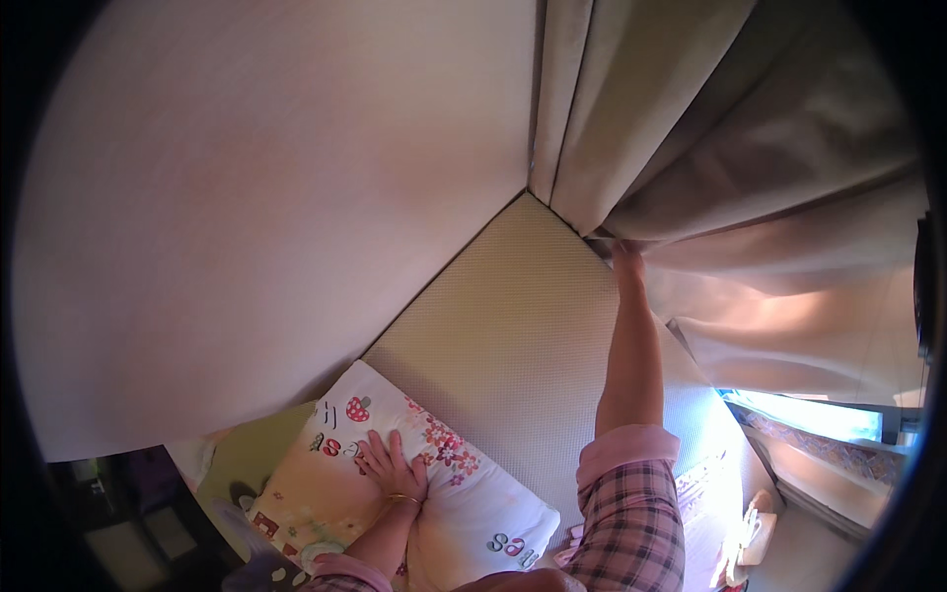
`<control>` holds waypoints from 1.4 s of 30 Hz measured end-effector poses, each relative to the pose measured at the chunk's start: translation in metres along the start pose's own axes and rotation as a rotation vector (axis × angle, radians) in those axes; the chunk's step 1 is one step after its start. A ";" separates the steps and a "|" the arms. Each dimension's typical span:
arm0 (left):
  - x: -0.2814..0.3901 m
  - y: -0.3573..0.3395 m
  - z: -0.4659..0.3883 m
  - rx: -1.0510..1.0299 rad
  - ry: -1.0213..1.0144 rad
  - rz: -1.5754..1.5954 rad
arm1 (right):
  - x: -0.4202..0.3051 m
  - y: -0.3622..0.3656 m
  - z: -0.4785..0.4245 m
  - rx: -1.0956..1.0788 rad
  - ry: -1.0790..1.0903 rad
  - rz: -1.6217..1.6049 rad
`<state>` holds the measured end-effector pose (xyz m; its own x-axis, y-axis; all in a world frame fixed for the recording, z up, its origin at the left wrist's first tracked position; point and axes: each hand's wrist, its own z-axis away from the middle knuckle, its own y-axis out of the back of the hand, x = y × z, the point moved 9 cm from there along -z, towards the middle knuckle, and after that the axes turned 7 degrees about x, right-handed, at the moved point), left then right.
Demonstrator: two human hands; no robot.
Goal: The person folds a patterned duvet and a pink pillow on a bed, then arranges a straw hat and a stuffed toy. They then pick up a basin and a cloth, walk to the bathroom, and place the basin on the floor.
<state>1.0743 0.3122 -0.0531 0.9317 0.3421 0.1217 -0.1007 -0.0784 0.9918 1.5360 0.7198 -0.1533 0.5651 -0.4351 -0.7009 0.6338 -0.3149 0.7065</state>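
My left hand [392,470], with a thin gold-coloured bangle at the wrist, lies with fingers spread on a pillow [473,510]. The pillowcase is white and orange, printed with red flowers, a strawberry and letters. My right arm stretches over a beige textured mattress [503,318]. At its far end, my right hand [627,255] meets the bottom of a beige-brown curtain [740,192] by the mattress edge. Shadow and cloth hide most of those fingers, so whether they grip the fabric is unclear.
A pale wall [259,222] borders the mattress on the left. Bright light comes through a window opening [821,418] below the curtain at right. Patterned pink cloth [699,503] and a pale straw-like item [751,540] lie at lower right. Green cloth [259,444] shows beside the pillow.
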 end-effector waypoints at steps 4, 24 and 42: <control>-0.001 0.000 0.002 0.006 0.005 -0.002 | 0.019 0.054 0.042 0.179 0.080 0.600; 0.004 0.005 0.002 0.089 -0.044 -0.030 | 0.177 0.179 0.186 -0.129 -0.736 -0.213; 0.009 0.010 0.003 0.076 0.004 -0.048 | -0.010 -0.003 0.056 -0.113 -0.003 0.198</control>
<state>1.0823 0.3115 -0.0421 0.9334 0.3510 0.0746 -0.0291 -0.1331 0.9907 1.4987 0.6777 -0.1426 0.6830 -0.4817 -0.5491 0.5660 -0.1262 0.8147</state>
